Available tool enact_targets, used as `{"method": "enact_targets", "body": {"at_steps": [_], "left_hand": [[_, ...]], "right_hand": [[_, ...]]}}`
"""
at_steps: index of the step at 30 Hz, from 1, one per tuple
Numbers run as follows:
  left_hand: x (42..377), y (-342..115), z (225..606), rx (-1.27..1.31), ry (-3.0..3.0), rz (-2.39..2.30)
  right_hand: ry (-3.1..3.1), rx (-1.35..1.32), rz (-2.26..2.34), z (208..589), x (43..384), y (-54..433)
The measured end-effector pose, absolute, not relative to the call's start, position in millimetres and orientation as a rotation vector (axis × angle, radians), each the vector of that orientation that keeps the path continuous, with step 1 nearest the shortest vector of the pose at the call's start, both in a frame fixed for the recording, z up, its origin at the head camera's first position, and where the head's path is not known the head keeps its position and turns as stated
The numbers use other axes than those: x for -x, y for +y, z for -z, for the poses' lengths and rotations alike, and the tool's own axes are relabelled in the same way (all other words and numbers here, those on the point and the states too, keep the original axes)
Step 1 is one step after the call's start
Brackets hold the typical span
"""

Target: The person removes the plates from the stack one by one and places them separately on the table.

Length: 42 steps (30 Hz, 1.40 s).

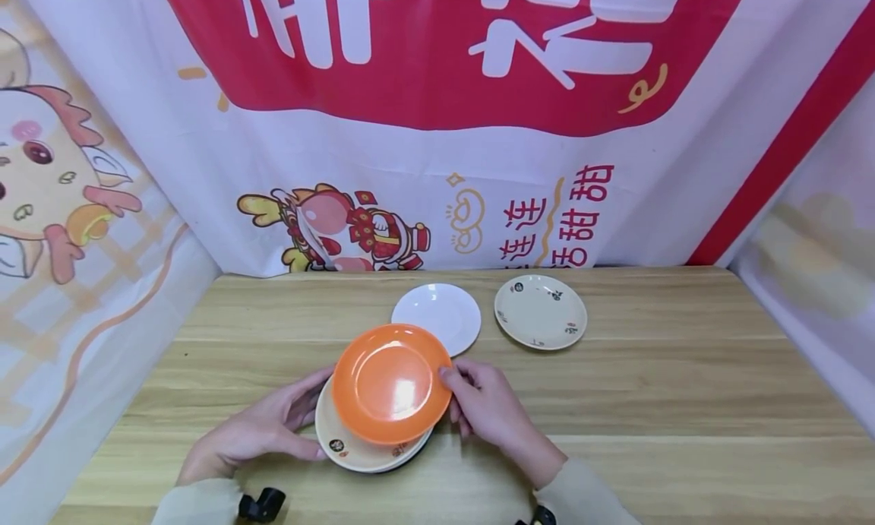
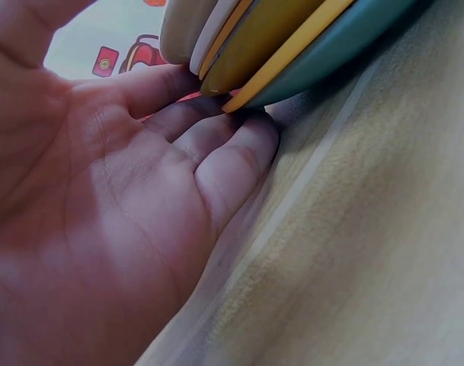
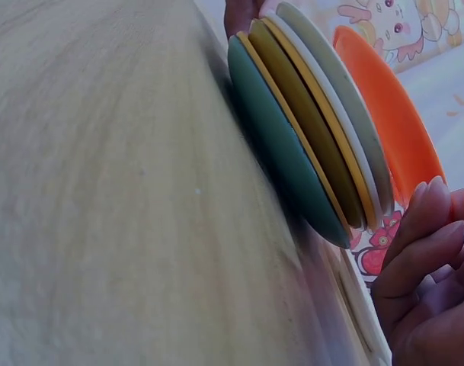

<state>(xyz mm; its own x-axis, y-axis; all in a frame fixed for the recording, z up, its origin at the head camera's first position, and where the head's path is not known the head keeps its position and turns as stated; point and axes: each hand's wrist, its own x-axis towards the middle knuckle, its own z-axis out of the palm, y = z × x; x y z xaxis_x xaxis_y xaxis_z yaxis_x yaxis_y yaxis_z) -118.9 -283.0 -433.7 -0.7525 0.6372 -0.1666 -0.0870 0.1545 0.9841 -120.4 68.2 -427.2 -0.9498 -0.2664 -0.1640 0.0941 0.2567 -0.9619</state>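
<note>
My right hand [image 1: 488, 403] pinches the right rim of an orange plate [image 1: 393, 384] between thumb and fingers. This plate lies over a stack of plates [image 1: 349, 453], and the right wrist view shows a narrow gap between them. On top of the stack is a beige patterned plate [image 3: 338, 76]; below come white, yellow and olive ones, with a green plate [image 3: 273, 145] at the bottom. My left hand [image 1: 263, 430] cups the stack's left edge, its thumb at the near rim. Close up, its fingers [image 2: 232, 168] curl against the stacked rims.
Behind the orange plate a white plate [image 1: 444, 316] lies on the wooden table [image 1: 649, 403]. To its right lies another beige patterned plate [image 1: 540, 312]. A printed cloth [image 1: 437, 183] hangs along the table's back edge, and more cloth hangs at both sides.
</note>
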Motion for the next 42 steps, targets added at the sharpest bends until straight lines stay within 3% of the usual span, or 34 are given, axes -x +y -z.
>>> {"method": "enact_targets", "body": {"at_steps": [23, 34, 42], "left_hand": [[116.8, -282.4, 434.6, -0.500, 1.850, -1.662], [118.6, -283.6, 435.7, -0.554, 1.848, -1.663], [118.1, -284.2, 437.0, -0.550, 1.868, -1.661]], "right_hand": [[2.261, -0.057, 1.716, 418.6, 112.0, 145.5], [2.173, -0.005, 1.658, 430.3, 103.5, 187.7], [2.106, 0.171, 1.659, 438.3, 99.6, 211.8]]}}
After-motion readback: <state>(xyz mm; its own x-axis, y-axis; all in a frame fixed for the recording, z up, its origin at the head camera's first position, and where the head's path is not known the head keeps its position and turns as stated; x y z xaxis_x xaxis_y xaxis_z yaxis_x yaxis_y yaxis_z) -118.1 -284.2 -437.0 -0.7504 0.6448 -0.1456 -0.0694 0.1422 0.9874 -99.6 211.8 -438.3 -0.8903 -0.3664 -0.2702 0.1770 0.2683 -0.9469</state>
